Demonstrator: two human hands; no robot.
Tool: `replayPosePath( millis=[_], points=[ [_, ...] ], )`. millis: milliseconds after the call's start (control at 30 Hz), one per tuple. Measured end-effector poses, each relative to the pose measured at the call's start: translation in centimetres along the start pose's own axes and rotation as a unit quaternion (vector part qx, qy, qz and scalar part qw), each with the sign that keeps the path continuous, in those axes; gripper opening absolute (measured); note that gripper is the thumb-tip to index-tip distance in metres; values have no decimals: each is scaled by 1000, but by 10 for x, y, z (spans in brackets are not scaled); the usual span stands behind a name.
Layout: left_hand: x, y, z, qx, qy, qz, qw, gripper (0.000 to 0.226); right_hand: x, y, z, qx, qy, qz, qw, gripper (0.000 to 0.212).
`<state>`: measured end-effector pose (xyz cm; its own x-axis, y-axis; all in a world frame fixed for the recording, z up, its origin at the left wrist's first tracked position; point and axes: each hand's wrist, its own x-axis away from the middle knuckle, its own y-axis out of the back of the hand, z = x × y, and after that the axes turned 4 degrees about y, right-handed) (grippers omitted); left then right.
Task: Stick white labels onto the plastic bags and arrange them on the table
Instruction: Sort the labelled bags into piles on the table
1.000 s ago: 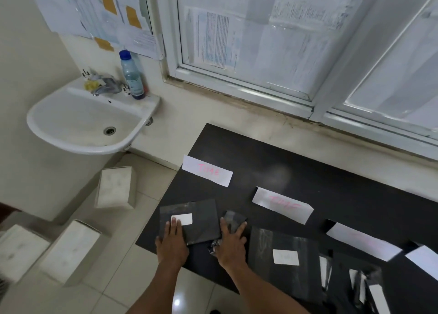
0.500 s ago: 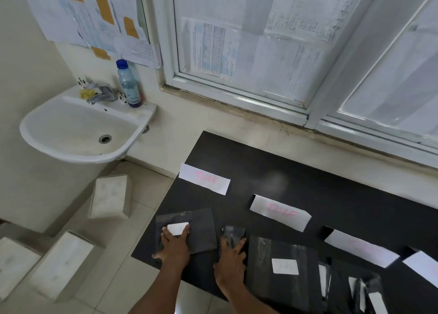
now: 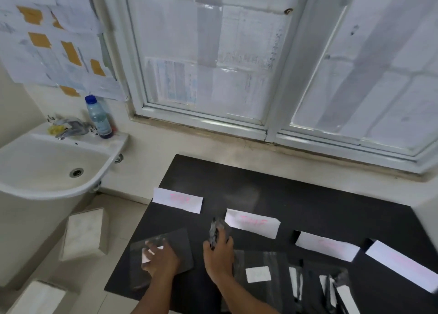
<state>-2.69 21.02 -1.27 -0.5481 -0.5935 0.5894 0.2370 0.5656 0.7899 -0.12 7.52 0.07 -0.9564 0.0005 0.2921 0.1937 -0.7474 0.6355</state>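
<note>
Here, a clear plastic bag [image 3: 166, 249] is pressed flat on the black worktop [image 3: 296, 200] by the left hand [image 3: 161, 259], fingers spread over its white label [image 3: 148, 256]. A crumpled bag [image 3: 216, 230] is gripped by the right hand [image 3: 219, 254], fingers curled closed.

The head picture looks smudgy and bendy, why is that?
Head view: motion blur smears the pink writing on the paper strips and the right hand. The wide lens bows the window frame and sink. Soft daylight comes through the papered window, leaving a faint sheen on the table.
</note>
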Motion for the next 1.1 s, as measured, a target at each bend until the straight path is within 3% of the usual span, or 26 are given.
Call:
replayPosePath(
  millis=[133,233,300,367,467,633,800,933,1000,1100],
  points=[
    [27,-1,-67,188,-117,15,975,40,-5,50,-17,-12,44,-62,997,68],
    [72,-8,-130,376,-104,148,909,32,-9,91,-42,-5,55,-86,995,70],
    [109,-22,-174,428,-99,239,866,35,-10,126,-67,-5,64,-100,993,70],
    [142,-41,-208,414,-151,260,859,30,-8,162,-88,7,68,-111,991,75],
    [187,-92,-258,350,-223,247,876,17,-1,229,-137,-30,50,-155,986,95],
    [251,-162,-327,314,-228,301,871,10,9,328,-233,-50,34,-183,981,101],
    [302,-236,-388,234,-246,326,883,7,26,414,-350,-50,-43,-233,970,87],
    [338,-290,-421,194,-240,348,885,12,31,466,-442,-25,-190,-280,941,65],
    [351,-315,-433,168,-240,357,887,11,33,490,-477,-5,-251,-283,926,53],
    [363,-345,-442,144,-224,365,892,11,29,515,-518,42,-271,-266,924,41]
  ],
)
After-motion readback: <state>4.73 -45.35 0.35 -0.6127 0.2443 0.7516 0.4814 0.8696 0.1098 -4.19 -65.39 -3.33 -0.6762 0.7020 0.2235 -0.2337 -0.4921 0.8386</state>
